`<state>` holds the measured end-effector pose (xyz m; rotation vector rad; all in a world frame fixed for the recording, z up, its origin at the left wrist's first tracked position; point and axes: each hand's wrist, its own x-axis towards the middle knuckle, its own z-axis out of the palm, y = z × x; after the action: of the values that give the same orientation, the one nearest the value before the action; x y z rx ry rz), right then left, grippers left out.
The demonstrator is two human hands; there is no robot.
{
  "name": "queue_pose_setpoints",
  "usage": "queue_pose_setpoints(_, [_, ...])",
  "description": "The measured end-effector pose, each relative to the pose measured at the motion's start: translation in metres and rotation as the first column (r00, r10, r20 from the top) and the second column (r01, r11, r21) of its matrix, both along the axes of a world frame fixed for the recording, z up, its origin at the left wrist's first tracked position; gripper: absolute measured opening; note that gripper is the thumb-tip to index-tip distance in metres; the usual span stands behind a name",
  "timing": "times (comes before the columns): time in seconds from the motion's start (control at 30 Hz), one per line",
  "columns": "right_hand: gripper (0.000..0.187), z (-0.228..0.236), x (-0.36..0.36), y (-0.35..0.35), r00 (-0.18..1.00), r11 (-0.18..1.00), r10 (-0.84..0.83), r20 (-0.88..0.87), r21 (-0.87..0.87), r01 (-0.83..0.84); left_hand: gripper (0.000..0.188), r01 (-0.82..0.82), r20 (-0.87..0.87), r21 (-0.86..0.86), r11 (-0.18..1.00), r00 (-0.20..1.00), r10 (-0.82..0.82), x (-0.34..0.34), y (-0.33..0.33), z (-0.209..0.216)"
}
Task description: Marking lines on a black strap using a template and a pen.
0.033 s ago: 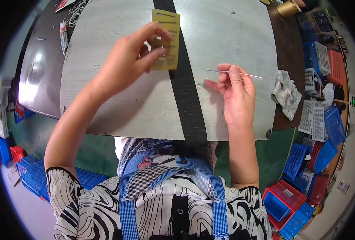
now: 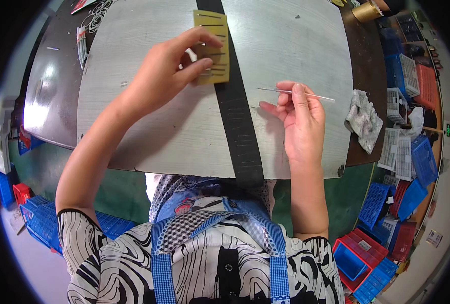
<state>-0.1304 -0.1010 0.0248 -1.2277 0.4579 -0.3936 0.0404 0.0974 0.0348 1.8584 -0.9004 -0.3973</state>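
A yellow slotted template [image 2: 218,30] lies over the far part of a black strip [image 2: 239,129], which runs lengthwise down the table. My left hand [image 2: 171,68] has its thumb and fingers on the template's left part, and its curled fingers are partly hidden. Thin, faint marks cross the strip nearer to me. To the right of the strip, my right hand [image 2: 302,114] pinches a thin, clear pen refill [image 2: 320,97] between thumb and fingers. The refill's darker tip [image 2: 267,89] points left, apart from the strip and template.
A light board [image 2: 311,50] covers the dark table. At its right edge lies a crumpled grey cloth [image 2: 362,121]. A gold spool [image 2: 366,11] stands far right; a bundle of white tubes [image 2: 81,45] lies far left. Plastic baskets [image 2: 377,202] are stacked on the right.
The template has shifted very slightly away from me and turned a little under my left hand; its slots look sharper. My right hand has hardly moved.
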Motion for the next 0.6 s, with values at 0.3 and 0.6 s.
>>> queue_pose_setpoints(0.3, [0.033,-0.003,0.001,0.026,1.0,0.983,0.028,0.003,-0.184,-0.027,0.039,0.129,0.478,0.165,0.978,0.857,-0.193,0.005,-0.012,-0.025])
queue_pose_setpoints(0.6, [0.029,-0.003,0.003,0.031,0.998,0.906,0.018,-0.066,-0.42,-0.044,0.039,0.117,0.587,0.171,0.978,0.785,-0.197,0.0,-0.012,-0.033])
